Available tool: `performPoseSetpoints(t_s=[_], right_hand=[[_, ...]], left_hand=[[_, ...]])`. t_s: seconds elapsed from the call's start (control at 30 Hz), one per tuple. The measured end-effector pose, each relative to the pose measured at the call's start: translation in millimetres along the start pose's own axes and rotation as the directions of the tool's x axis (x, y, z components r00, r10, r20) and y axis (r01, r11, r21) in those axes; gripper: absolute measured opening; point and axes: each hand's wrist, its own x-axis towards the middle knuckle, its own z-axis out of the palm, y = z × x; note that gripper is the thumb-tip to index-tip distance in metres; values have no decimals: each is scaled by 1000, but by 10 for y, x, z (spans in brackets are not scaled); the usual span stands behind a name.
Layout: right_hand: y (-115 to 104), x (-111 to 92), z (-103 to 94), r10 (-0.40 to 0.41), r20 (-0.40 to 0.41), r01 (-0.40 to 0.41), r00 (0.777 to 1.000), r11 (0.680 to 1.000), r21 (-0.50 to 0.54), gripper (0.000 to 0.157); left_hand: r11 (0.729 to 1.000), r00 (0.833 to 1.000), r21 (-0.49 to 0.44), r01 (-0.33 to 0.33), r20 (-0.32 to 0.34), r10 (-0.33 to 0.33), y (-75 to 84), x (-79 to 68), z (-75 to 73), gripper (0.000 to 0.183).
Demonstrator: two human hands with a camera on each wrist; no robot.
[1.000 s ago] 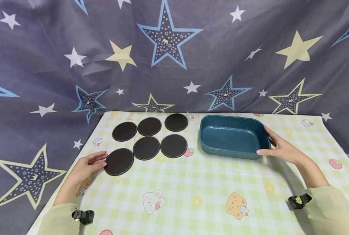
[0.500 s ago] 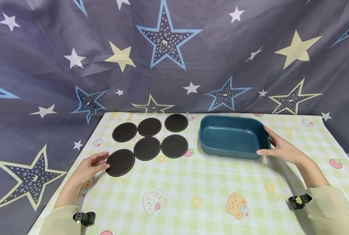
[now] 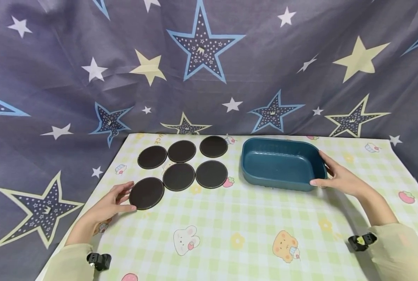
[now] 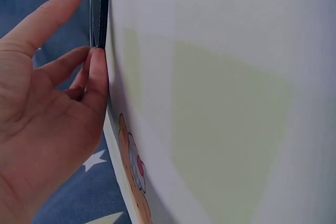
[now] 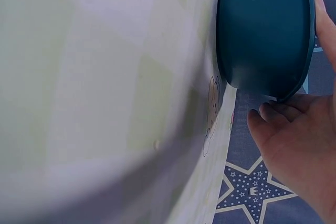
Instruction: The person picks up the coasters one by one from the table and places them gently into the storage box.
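Note:
Several round black coasters with stitched rims lie flat at the table's left half. My left hand touches the left side of the nearest-left coaster, its thumb by the near rim and its fingers by the far-left rim. In the left wrist view, fingertips meet the edge of that coaster, and the thumb stands away from them. To the right sits a teal rectangular box with nothing in it. My right hand holds the box's right end, thumb on the near corner, fingers round the far side, partly hidden.
Other coasters stand in two rows: a middle coaster, a right coaster and several behind them. A green checked tablecloth with cartoon prints covers the table. Behind it hangs a grey star-patterned cloth.
The left thumb has slid toward the near rim of its coaster, spreading away from the fingers. That coaster shifted slightly right. The right hand and box look unmoved; the head view turned a little.

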Motion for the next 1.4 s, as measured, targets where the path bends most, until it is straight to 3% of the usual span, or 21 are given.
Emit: performPoseSetpoints(t_s=[0.4,0.63,0.73,0.97,1.23,1.4], right_hand=[[9,-9,1,1,-6,-1,1000,1000,10,111],[18,-30,-10,-10,-12,11,1000,1000,8,111],[23,-18,2,-16,-9,16,1000,1000,7,111],[24,-15,1,-15,-16,15,1000,1000,12,110],[23,-12,0,-12,-14,12,1000,1000,13,110],[17,0,-8,-3,-19,3,1000,1000,3,111]], left_hand=[[997,999,59,42,-17,-41,29,64,9,87],[996,999,90,29,-17,-27,58,91,30,88],[991,998,122,57,-21,-55,62,72,37,90],[970,995,221,98,-31,-93,143,104,63,95],[922,989,357,150,-66,-135,312,139,133,103],[908,984,381,176,-79,-157,341,173,157,102]])
